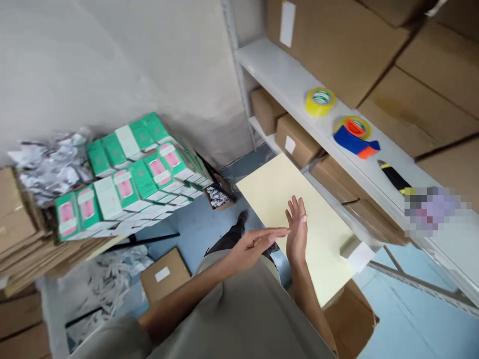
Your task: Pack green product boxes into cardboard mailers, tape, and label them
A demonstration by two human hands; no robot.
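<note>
My left hand (254, 244) is stretched out flat, palm up, fingers pointing right, and it holds nothing. My right hand (297, 229) stands upright just beside it with fingers straight and together, its palm facing the left fingertips. Both hover above a pale yellow sheet (299, 209) that lies tilted over a brown carton (348, 319) near my lap. Neither hand touches the sheet that I can see.
A white metal shelf (284, 80) on the right carries a yellow tape roll (320, 101), a blue and orange tape dispenser (355, 137) and large cartons. Green and pink small boxes (130, 174) are stacked on flattened cardboard at the left. A small carton (164, 276) sits on the blue floor.
</note>
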